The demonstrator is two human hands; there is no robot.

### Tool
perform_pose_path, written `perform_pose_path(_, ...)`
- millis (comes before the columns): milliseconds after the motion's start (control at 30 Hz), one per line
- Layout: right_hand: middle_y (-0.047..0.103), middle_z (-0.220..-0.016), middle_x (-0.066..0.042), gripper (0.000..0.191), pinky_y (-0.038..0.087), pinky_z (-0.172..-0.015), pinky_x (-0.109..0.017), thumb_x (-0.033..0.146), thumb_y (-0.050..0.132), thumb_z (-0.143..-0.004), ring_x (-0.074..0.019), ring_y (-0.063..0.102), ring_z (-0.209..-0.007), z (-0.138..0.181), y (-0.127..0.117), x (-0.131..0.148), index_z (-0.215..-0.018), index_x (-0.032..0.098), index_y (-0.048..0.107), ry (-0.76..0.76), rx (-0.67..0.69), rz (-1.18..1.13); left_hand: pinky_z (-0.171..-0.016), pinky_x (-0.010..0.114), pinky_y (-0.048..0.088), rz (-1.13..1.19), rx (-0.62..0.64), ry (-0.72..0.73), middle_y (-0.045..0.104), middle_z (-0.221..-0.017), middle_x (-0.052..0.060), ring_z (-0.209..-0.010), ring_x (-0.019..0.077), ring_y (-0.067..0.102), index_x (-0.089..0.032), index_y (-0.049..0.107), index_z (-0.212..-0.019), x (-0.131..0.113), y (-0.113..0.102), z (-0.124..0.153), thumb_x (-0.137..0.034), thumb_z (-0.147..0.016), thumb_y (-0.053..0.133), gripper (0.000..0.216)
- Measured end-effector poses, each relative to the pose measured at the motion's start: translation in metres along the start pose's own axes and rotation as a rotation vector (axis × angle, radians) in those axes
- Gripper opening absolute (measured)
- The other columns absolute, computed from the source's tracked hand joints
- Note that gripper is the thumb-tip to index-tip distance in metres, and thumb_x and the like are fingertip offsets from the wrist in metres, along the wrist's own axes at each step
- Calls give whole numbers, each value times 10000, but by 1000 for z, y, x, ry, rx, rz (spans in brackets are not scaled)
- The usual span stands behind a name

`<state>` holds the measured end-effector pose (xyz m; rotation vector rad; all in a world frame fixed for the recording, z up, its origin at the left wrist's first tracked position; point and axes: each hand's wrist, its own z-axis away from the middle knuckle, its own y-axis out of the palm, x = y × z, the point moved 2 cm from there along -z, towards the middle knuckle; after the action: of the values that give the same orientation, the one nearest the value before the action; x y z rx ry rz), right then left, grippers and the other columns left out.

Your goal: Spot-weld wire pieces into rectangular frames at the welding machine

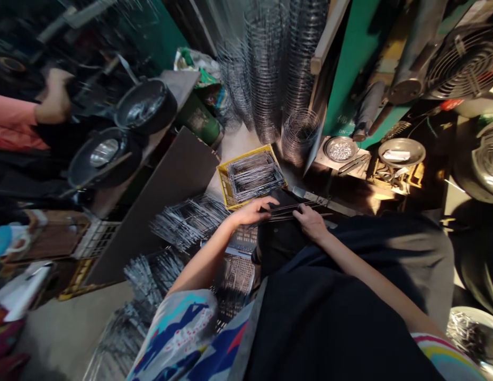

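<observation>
My left hand (252, 211) and my right hand (311, 221) both rest on a small bundle of thin metal wire rods (289, 210) lying across my knee, which is covered in dark cloth. The left hand's fingers curl over the left end of the bundle. The right hand's fingers pinch it near the middle. Just beyond my hands stands a yellow crate (226, 185) filled with bent wire pieces (254, 177).
Piles of bent wire pieces (186, 219) lie on the floor at left. Tall stacks of wire rings (270, 69) rise behind the crate. Metal bowls (340, 148) and a fan (464, 61) sit at right. Another person's hand (55, 98) works by black round housings (145, 106) at left.
</observation>
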<state>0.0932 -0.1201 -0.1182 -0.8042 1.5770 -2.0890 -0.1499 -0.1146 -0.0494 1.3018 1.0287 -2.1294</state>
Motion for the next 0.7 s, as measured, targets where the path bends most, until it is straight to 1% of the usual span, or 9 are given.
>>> perform_pose_path(100,565,-1212,-137,373,393,-729,-289,139,361,-972,-242,511,-1020,-4,-1,2,-1254,232,587,-33,37,16,-743,255,434,10,-18,23,650,-908,29,-804,164,579,-167,613,-1123,1,-2,-1,-251,-833,631,302)
perform_pose_path(200,595,-1138,-115,425,372,-675,-276,110,374,-955,-220,537,-942,-5,-7,2,-1310,259,554,-45,88,7,-701,235,414,48,-16,19,612,-868,4,-757,140,545,-175,559,-1173,-1,-4,2,-234,-850,597,330)
perform_pose_path(267,603,-1114,-107,447,358,-660,-268,103,378,-951,-207,545,-920,-6,-13,2,-1334,275,532,-51,90,4,-695,230,412,102,-21,7,596,-869,-5,-744,130,534,-182,514,-1206,-3,-7,5,-228,-856,581,360)
perform_pose_path(367,605,-1107,-103,439,347,-657,-263,113,379,-959,-201,548,-926,-9,-21,-2,-1337,281,526,-60,64,18,-724,238,432,155,-55,-5,592,-899,3,-768,130,550,-190,499,-1178,-3,-15,9,-224,-851,577,338)
perform_pose_path(500,608,-1092,-97,398,340,-643,-258,104,396,-951,-197,549,-920,-7,-24,-8,-1277,260,562,-73,67,39,-692,246,449,177,-96,-40,591,-868,4,-716,126,555,-189,503,-1105,-1,-25,13,-219,-819,588,300)
perform_pose_path(567,610,-1088,-97,376,341,-638,-256,98,403,-945,-193,550,-904,-2,-26,-5,-1245,247,575,-125,81,31,-683,244,448,187,-120,-42,602,-871,6,-710,126,550,-186,512,-1080,-1,-31,13,-218,-797,601,299)
perform_pose_path(633,611,-1085,-98,365,348,-641,-257,97,407,-943,-191,550,-888,4,-28,1,-1234,237,578,-206,87,15,-668,231,431,163,-152,-33,595,-838,-8,-694,120,529,-183,527,-1114,-1,-37,13,-222,-798,601,327)
perform_pose_path(700,609,-1086,-99,365,354,-646,-259,100,406,-946,-190,553,-881,7,-30,7,-1242,234,573,-258,84,3,-671,225,418,98,-184,6,580,-818,-14,-699,121,516,-180,554,-1141,-4,-42,10,-232,-817,597,331)
